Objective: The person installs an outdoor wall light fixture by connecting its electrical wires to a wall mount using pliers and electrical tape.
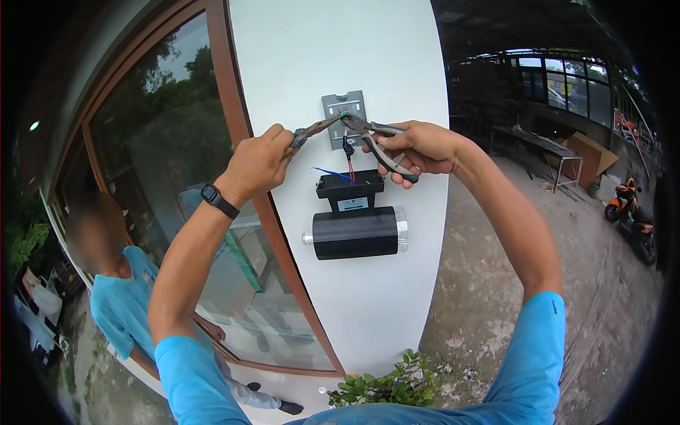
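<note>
My left hand (263, 161), with a black watch on its wrist, is closed around long-nosed pliers (319, 130). Their tip reaches a small green spot, perhaps a wire end, at a grey mounting plate (333, 106) on the white wall. In my right hand (419, 150) are cutting pliers (377, 142) with grey and black handles, their jaws at the same spot. Below the plate hangs a black cylindrical wall lamp (354, 232) with clear ends. Red wires (351, 168) run up from its black box (347, 185), and a loose blue wire (329, 172) sticks out leftward.
A person in a light blue shirt (122, 294) stands at the left, by a brown-framed glass door (244, 106). A green plant (386, 382) grows at the wall's foot. On the right are a metal table (531, 138), cardboard (591, 159) and an orange motorbike (627, 209).
</note>
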`<state>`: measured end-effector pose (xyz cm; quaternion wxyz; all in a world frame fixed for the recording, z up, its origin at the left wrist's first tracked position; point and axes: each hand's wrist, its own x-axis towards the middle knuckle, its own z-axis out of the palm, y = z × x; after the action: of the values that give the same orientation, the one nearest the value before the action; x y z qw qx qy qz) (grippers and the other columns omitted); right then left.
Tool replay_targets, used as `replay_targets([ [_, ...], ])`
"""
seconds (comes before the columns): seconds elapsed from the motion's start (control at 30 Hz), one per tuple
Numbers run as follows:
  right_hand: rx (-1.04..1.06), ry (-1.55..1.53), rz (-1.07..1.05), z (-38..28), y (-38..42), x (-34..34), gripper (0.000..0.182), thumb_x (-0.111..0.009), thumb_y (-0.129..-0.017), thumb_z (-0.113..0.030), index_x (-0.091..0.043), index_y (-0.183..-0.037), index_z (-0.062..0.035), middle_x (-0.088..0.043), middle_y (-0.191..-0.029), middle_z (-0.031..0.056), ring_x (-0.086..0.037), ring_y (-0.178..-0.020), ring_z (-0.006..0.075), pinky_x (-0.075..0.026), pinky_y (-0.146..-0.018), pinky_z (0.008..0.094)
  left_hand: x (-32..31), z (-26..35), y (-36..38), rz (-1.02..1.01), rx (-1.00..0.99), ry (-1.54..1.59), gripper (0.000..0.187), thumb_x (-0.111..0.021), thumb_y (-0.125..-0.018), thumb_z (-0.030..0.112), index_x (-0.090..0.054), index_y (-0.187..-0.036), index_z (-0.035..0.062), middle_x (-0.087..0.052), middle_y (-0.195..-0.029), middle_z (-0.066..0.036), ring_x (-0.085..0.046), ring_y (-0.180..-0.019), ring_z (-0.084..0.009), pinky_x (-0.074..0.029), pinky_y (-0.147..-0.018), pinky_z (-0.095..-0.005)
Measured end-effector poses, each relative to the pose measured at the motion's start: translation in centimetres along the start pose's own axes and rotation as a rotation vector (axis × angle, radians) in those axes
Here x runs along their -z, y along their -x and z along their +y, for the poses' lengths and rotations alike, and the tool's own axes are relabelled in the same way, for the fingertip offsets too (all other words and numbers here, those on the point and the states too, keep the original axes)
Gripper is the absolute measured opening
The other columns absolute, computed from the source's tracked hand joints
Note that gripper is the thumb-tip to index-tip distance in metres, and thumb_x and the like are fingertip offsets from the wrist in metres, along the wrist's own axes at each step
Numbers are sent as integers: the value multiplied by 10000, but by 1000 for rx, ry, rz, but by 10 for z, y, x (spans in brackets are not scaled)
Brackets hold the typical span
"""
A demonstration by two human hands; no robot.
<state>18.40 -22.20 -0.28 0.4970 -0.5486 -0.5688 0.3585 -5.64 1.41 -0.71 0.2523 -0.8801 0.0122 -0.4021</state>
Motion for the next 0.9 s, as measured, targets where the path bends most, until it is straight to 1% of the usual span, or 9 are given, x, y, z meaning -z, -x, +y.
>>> replay_targets([
  [0.13, 21, 35, 79, 2, -2, -6, 343, -452, -1108, -175, -546, -1343, 57, -689, -875, 173, -712, -576, 200, -614, -469, 261, 0, 16, 0, 3, 107, 235, 187, -637, -996, 159, -535, -907, 31, -555, -790, -171, -553, -714, -414, -473, -622, -437],
  [0.23, 22, 93, 128, 2, -1, -10, 322, -457, -1105, -165, -547, -1327, 50, -688, -879, 180, -713, -575, 205, -619, -469, 270, 14, 20, -3, -101, 156, 203, 248, -581, -1046, 242, -573, -932, 21, -621, -774, -141, -630, -715, -337, -449, -641, -454],
  [0.33, 15, 99, 132, 1, 0, -14, 282, -457, -1101, -150, -552, -1294, 33, -684, -877, 184, -714, -579, 205, -619, -467, 272, 5, 11, -1, -262, 318, 712, 299, -555, -1077, 286, -593, -945, 20, -644, -768, -90, -638, -662, -222, -447, -589, -408],
  [0.43, 15, 104, 160, 1, 1, -17, 259, -454, -1099, -141, -547, -1279, 20, -681, -877, 183, -712, -583, 199, -614, -463, 273, 13, 18, -2, -357, 493, 925, 337, -510, -1109, 321, -579, -902, 64, -682, -844, -19, -640, -706, -110, -519, -595, -299],
  [0.53, 17, 102, 165, 0, 2, -19, 261, -457, -1096, -144, -536, -1283, 19, -681, -881, 178, -711, -596, 189, -611, -462, 277, 19, 31, -3, -346, 698, 1206, 305, -492, -1118, 310, -582, -942, 79, -718, -930, -58, -707, -768, -156, -603, -652, -311],
  [0.63, 12, 126, 185, -1, 3, -24, 262, -463, -1095, -154, -531, -1280, 20, -680, -889, 174, -709, -608, 179, -611, -468, 279, 16, 32, -6, -380, 719, 1294, 296, -478, -1125, 310, -572, -964, 80, -732, -1022, -109, -741, -812, -188, -646, -720, -347],
  [0.73, 2, 171, 205, -1, 3, -25, 237, -480, -1094, -174, -546, -1250, -9, -678, -909, 163, -705, -634, 174, -612, -505, 289, 24, 36, -14, -410, 754, 1301, 301, -485, -1124, 311, -570, -959, 75, -731, -1016, -119, -736, -790, -180, -643, -700, -342],
  [0.83, -20, 219, 221, -4, 4, -26, 219, -506, -1090, -201, -568, -1233, -46, -677, -941, 146, -699, -677, 176, -615, -564, 316, 21, 22, -20, -456, 727, 1364, 287, -495, -1121, 306, -560, -947, 88, -707, -925, -89, -696, -709, -167, -602, -601, -341],
  [0.9, -17, 236, 229, -3, 5, -27, 219, -507, -1090, -199, -567, -1233, -45, -679, -940, 147, -699, -680, 179, -615, -562, 315, 17, 11, -21, -488, 752, 1463, 296, -503, -1118, 310, -551, -922, 92, -669, -848, -57, -651, -661, -150, -536, -548, -337],
])
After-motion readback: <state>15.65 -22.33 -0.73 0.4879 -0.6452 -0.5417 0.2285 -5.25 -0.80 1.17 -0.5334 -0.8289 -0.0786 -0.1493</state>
